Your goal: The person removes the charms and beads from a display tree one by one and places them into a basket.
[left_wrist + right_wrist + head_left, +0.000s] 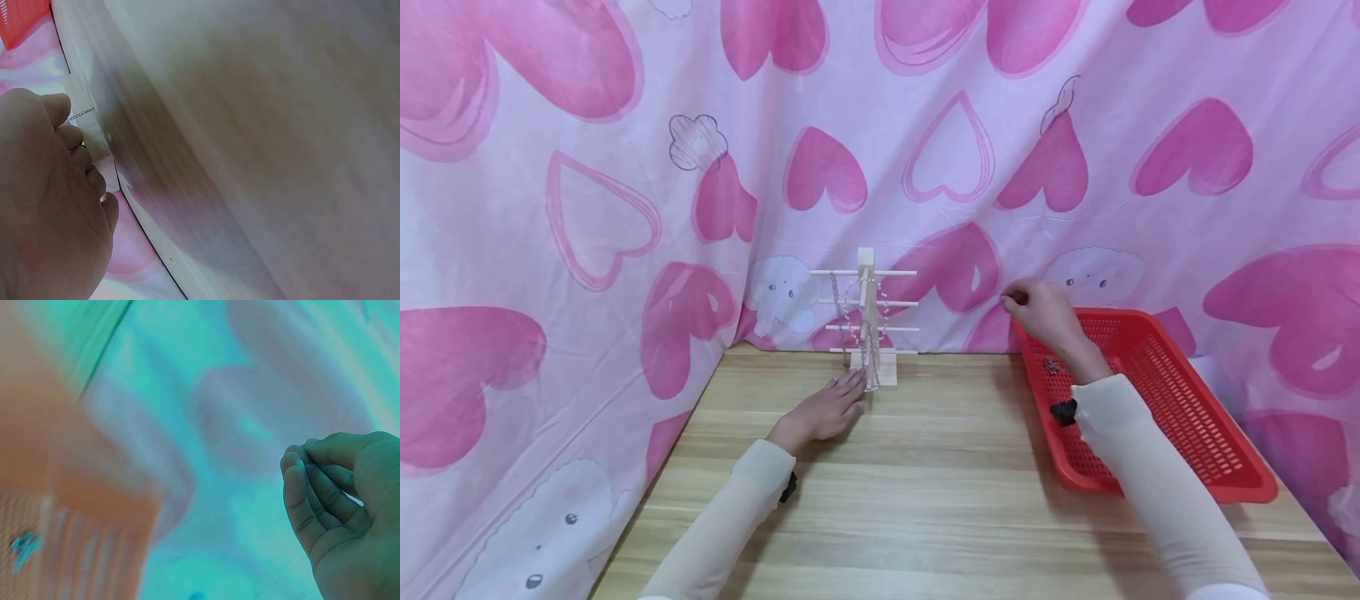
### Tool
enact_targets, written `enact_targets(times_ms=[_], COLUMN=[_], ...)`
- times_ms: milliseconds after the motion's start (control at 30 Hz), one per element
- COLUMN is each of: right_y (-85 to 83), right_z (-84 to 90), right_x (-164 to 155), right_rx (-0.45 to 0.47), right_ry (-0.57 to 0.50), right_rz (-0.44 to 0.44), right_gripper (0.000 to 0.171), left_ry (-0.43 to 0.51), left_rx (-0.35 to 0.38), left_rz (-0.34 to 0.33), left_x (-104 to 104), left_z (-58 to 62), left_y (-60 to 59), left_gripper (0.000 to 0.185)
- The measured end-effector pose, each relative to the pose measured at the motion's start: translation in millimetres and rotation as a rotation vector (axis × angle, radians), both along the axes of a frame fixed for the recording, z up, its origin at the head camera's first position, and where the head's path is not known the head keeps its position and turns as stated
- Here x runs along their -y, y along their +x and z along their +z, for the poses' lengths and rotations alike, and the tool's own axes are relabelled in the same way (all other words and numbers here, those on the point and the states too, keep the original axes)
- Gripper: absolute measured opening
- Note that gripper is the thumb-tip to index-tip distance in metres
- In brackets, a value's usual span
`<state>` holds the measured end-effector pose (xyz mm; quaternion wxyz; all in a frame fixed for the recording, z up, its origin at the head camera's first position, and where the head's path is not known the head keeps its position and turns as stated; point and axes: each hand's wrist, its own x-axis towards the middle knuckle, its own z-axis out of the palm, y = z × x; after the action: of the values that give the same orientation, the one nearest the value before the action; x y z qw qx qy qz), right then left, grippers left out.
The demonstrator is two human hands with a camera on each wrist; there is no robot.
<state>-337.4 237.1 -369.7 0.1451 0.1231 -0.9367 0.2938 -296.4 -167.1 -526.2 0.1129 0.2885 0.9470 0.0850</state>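
The head view is bright and evenly lit, sharp across the centre, with soft shadows on the wooden table [940, 467] under both sleeves and beside the red basket [1180, 417]. Straight lines bow toward the frame's edges, a wide-lens distortion. The left wrist view is smeared with motion blur over most of the frame; only the left hand [50, 206] at lower left is fairly clear. The right wrist view is blurred and carries a strong cyan-green colour cast.

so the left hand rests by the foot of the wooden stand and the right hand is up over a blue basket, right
Not quite: the basket is red, as the head view shows. The left hand does rest by the foot of the wooden stand, and the right hand is raised over the basket.
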Motion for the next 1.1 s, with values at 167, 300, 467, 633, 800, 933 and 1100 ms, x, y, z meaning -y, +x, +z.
enact_targets(times_ms=[167, 300, 467, 633, 800, 933, 1100], right_y=[10.0, 21.2, 29.4, 34.2, 35.6, 34.1, 30.6], right_z=[14.1, 21.3, 25.1, 22.4, 16.5, 9.6, -0.1], right_x=[42.7, 75.5, 113.8, 142.3, 162.7, 172.9, 178.9], right_rx=[-0.064, -0.086, -0.126, -0.130, -0.092, -0.066, -0.045], right_ry=[-0.034, -0.072, -0.096, -0.104, -0.108, -0.119, -0.108], right_rz=[0.110, 0.220, 0.328, 0.378, 0.396, 0.398, 0.375], right_gripper=[0.019, 0.016, 0.012, 0.014, 0.020, 0.022, 0.021], left_ry=[0.024, 0.051, 0.038, 0.038, 0.030, 0.028, 0.026], left_rx=[0.006, 0.015, 0.018, 0.007, -0.011, -0.017, -0.005], left_rz=[0.006, 0.010, 0.008, 0.002, -0.001, 0.001, 0.005], left_x=[0.1, -0.2, -0.7, -1.7, -2.3, -2.3, -1.9], left_z=[1.6, 0.6, 0.4, 4.9, 6.3, 5.7, 5.7], left_y=[2.1, 3.9, 3.9, 4.7, 5.4, 5.4, 5.2], left_gripper=[0.063, 0.064, 0.063, 0.062, 0.062, 0.062, 0.062])
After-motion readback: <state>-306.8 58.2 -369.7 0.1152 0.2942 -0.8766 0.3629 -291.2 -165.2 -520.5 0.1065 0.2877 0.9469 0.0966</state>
